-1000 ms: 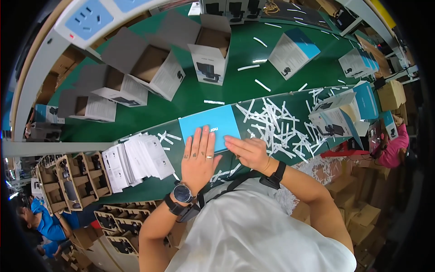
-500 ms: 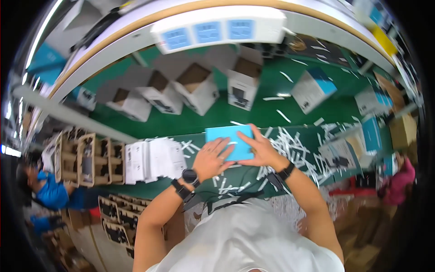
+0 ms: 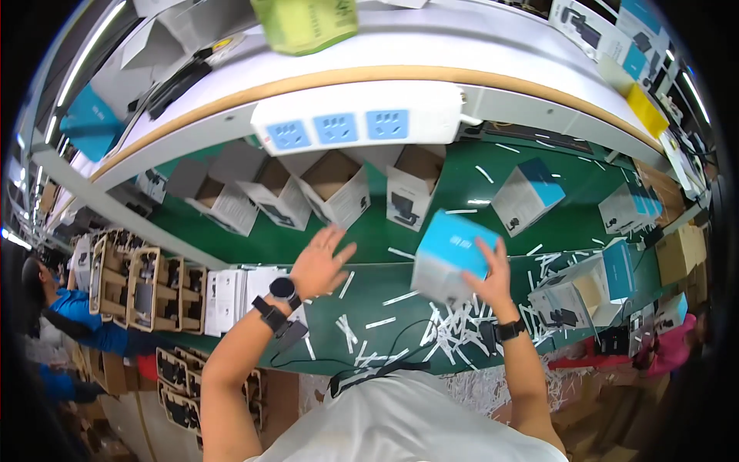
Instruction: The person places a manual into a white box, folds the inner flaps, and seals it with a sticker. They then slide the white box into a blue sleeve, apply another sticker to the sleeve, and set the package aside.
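Sliding away from the middle since half a second ago, the blue-topped carton (image 3: 445, 269) is now leaning to the right of it, and the left hand is parting from it. Fingers of the right hand (image 3: 491, 279) are grasping its right side, thumb at the near edge and fingertips resting on the blue top. Fingers of the left hand (image 3: 319, 262) are spreading, released and holding nothing, near the open boxes (image 3: 339, 202) that are standing in a row along the back. Loose white paper strips (image 3: 462, 327) are lying just below the carton on the green table (image 3: 327, 319); whether the carton is touching the tabletop, I cannot tell. Beside the left wrist, white printed sheets (image 3: 223, 300) are lying stacked. Farther out, brown trays (image 3: 148, 296) are standing at the left, and another open carton (image 3: 558, 308) is standing at the right.
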The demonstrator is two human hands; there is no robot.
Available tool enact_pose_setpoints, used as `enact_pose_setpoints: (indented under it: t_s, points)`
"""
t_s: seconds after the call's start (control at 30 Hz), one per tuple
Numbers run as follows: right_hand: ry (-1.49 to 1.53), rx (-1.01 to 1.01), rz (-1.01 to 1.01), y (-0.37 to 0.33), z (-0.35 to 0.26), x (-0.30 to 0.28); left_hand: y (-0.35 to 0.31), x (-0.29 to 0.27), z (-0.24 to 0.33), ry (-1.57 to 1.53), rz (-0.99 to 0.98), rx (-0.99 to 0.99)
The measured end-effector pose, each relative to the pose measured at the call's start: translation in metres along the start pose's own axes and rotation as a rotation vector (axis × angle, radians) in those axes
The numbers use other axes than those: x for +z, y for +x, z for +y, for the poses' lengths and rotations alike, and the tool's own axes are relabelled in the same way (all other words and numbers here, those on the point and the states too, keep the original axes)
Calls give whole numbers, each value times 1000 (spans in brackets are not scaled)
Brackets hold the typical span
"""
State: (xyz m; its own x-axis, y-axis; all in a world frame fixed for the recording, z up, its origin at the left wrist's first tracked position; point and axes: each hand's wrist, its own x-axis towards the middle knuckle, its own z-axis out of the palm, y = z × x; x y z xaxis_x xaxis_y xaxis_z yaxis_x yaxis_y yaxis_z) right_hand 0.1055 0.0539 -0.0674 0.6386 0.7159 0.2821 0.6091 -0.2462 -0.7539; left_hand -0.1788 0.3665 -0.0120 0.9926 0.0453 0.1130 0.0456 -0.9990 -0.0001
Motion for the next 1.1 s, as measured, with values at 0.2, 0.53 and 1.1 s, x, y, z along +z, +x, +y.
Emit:
enact_pose_setpoints:
  t_s: [0.2,0.53,1.1]
  points:
    - [-385,170,528,103,101,-12,216,2,28,-2,416,-28]
    - [225,253,148,24,-8,9,64,-3,53,-153,304,203]
    - [549,460,-338,-109,-68,81,-211,132,-37,-142,662,-1341]
